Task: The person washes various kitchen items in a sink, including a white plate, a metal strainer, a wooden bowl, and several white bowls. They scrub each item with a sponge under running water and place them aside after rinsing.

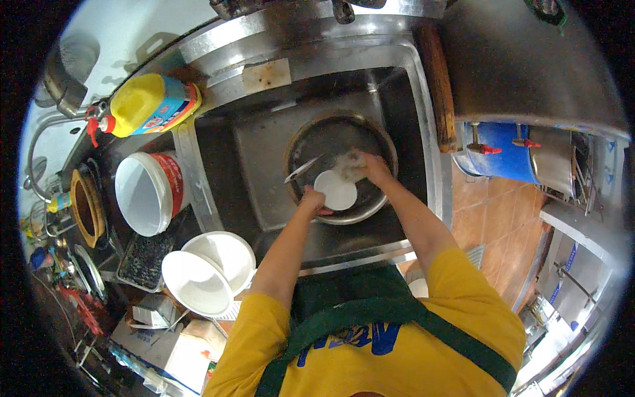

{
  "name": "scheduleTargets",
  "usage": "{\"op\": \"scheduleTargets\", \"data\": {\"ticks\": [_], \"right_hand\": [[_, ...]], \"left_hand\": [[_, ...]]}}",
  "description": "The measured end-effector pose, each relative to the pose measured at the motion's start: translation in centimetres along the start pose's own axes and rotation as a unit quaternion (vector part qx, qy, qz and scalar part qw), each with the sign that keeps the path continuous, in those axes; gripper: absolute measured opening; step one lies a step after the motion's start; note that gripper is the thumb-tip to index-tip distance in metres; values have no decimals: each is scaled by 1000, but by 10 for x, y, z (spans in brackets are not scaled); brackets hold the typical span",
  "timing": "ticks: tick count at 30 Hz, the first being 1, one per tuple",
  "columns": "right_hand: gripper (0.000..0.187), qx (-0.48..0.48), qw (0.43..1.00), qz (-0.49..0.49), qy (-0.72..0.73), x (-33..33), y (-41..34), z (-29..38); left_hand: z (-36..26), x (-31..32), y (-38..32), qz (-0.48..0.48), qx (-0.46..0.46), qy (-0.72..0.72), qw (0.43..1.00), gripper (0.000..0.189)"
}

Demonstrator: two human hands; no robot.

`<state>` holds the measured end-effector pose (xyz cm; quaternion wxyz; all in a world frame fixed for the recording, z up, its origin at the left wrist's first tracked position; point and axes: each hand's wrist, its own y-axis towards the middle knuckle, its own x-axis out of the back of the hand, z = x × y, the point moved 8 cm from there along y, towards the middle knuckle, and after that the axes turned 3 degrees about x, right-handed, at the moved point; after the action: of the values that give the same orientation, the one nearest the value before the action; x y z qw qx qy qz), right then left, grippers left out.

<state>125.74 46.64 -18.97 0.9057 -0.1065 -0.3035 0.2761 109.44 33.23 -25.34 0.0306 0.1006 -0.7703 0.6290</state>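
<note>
My left hand (312, 200) grips the near left edge of a small round white dish (338, 192). In my right hand (375, 169) is a pale, blurred scrubbing pad (350, 165), close against the dish's upper right edge. Both hands are over a wide round metal basin (364, 214), which stands in the right part of a stainless steel sink (263, 168). A slim metal utensil (303, 168), perhaps a knife or a spoon, leans across the basin's left rim. The bottom of the basin is dark, so its contents are hard to make out.
Left of the sink stand a yellow detergent jug (144, 106) with a red cap and a white plastic bucket (144, 193). Two white bowls (198, 283) overlap at the near left corner. A wooden bar (436, 89) lies along the sink's right edge, beside a metal surface (526, 74).
</note>
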Motion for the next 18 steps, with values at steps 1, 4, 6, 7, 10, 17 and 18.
{"op": "scheduleTargets", "data": {"ticks": [1,4,6,7,10,17,18], "right_hand": [[31,-49,999,-8,-13,-2,-5,-14],[39,-86,966,-87,-229,0,-9,-27],[40,-88,974,-47,-205,-14,-7,-23],[41,-112,976,-3,-189,-22,-11,-20],[36,-149,974,-65,161,-15,-38,8],[49,166,972,-106,-132,-20,-84,141],[47,180,967,-121,-137,-15,-73,141]], "left_hand": [[0,3,-3,1,-12,-22,1000,32],[-10,13,-9,9,-62,-91,994,28],[2,-12,-14,170,92,-235,953,24],[6,-21,-21,219,166,-296,915,22],[3,-26,-29,206,178,-342,899,24],[-16,-40,-63,267,28,-384,883,29],[-12,-42,-64,263,62,-312,911,27]]}}
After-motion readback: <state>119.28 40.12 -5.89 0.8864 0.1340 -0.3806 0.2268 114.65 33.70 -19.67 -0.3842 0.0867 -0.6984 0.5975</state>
